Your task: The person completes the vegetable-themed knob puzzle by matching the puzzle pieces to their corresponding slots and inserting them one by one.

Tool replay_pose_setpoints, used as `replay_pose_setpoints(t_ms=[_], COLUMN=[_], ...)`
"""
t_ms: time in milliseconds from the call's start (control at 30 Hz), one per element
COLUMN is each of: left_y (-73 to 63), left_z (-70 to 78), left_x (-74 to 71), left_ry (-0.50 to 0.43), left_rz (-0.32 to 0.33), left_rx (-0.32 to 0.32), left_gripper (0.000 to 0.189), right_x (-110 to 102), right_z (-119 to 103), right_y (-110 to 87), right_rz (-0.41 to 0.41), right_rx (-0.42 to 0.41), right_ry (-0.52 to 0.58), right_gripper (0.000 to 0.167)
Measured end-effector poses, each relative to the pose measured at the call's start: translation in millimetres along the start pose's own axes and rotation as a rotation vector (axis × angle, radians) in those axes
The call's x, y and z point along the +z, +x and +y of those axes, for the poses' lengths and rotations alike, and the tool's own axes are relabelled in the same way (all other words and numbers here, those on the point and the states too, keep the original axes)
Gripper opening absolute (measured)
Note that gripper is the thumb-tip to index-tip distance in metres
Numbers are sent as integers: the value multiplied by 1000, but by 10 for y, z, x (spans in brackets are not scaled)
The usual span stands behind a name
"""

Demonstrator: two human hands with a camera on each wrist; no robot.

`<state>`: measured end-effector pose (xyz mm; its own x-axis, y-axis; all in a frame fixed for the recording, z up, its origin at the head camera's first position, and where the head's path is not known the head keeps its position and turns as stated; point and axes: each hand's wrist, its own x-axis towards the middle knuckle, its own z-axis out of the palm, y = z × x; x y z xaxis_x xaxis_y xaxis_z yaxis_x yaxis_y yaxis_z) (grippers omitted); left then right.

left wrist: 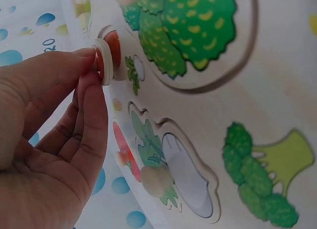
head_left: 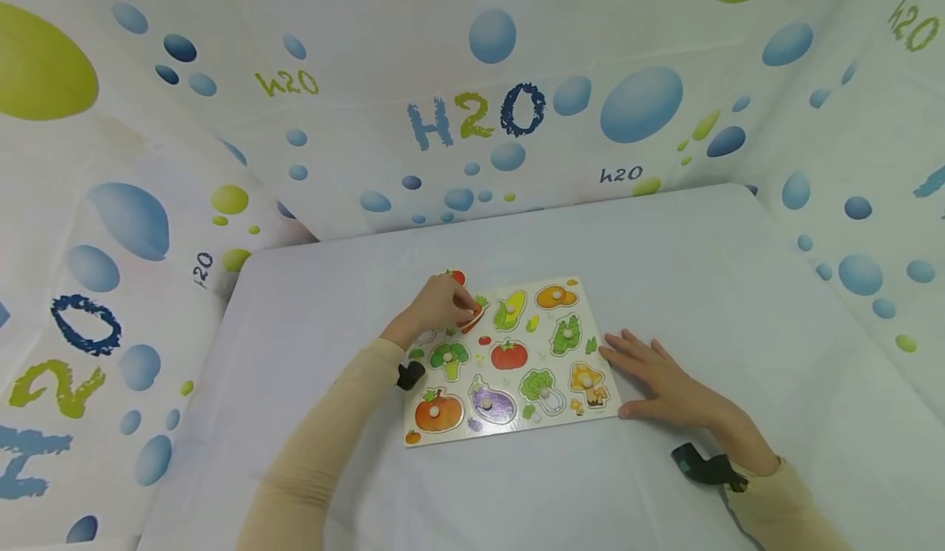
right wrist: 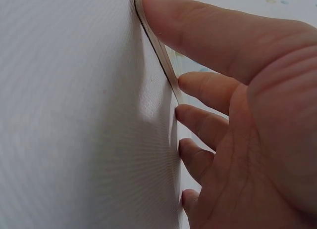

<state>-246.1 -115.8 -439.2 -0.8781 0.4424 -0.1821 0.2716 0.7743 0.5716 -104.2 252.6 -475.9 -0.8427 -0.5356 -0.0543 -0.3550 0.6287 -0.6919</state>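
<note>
My left hand is over the far left part of a wooden vegetable puzzle board. Its thumb and fingers pinch a carrot piece, orange with a green top. In the left wrist view the piece is tilted, its edge raised above the board's recess. At the board's right edge, my right hand rests with spread fingers, its thumb and fingertips touching the edge. A white radish piece sits in the board nearby. Beside the left hand is a red piece with a green top, partly covered.
Several knobbed pieces lie in the board, including broccoli, corn, tomato, pumpkin, eggplant and mushroom. A white cloth covers the table. Bubble-patterned sheets hang around it.
</note>
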Motion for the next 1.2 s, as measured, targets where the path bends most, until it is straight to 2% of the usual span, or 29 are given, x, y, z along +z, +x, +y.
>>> replay_pose_setpoints(t_ms=[167, 367, 600, 933, 1100, 1200], left_y=[3, -7, -26, -11, -40, -60], left_z=[6, -1, -3, -29, -77, -126], left_x=[19, 26, 41, 78, 61, 3], left_ry=[5, 15, -48, -72, -105, -146], left_rz=[-21, -12, -33, -20, 20, 108], left_rx=[-14, -11, -42, -62, -37, -27], left_gripper=[12, 11, 14, 15, 19, 22], right_x=[0, 6, 13, 3, 0, -1], right_z=[-2, -1, 7, 11, 3, 2], right_y=[-5, -1, -4, -20, -18, -15], right_rz=[4, 4, 8, 19, 17, 15], right_rx=[-2, 5, -9, -27, -16, -14], right_ry=[1, 6, -2, 1, -2, -4], right_gripper=[85, 85, 85, 83, 84, 84])
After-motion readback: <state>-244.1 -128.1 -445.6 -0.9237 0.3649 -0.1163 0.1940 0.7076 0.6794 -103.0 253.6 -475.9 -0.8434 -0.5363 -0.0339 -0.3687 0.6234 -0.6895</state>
